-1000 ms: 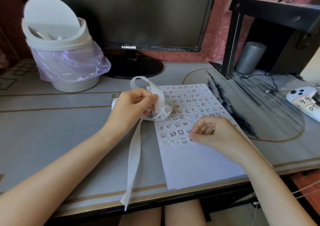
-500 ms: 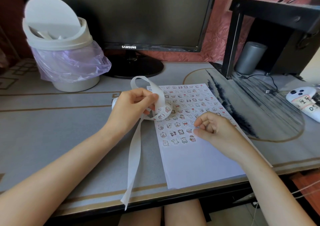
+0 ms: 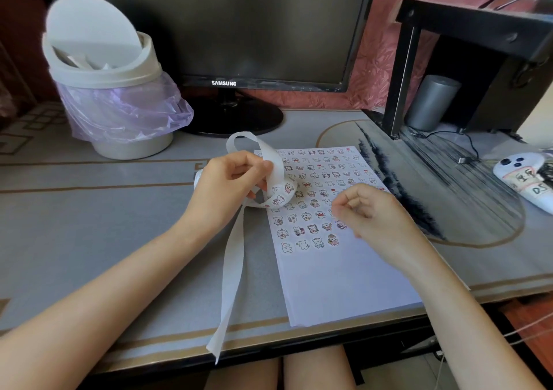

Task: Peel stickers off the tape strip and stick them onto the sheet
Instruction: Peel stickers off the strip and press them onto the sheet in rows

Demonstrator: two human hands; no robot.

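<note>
A white sheet (image 3: 344,285) lies on the desk in front of me, its upper half covered with rows of small cartoon stickers (image 3: 317,180). My left hand (image 3: 227,186) grips the looped white tape strip (image 3: 278,198) at the sheet's left edge. A few stickers show on the loop. The strip's bare tail (image 3: 233,270) hangs down over the desk's front edge. My right hand (image 3: 374,216) hovers over the sheet's right side with its fingers curled, thumb near the index finger. I see nothing in it.
A white swing-lid bin (image 3: 110,90) with a purple liner stands at the back left beside a monitor (image 3: 239,30). At the right are a black stand (image 3: 478,45), a grey cylinder (image 3: 431,102), a cable (image 3: 460,150) and a white controller (image 3: 520,177).
My right hand has lifted off the lowest sticker row and moved up over the sheet, leaving a sticker at the end of that row. My left hand has held still.
</note>
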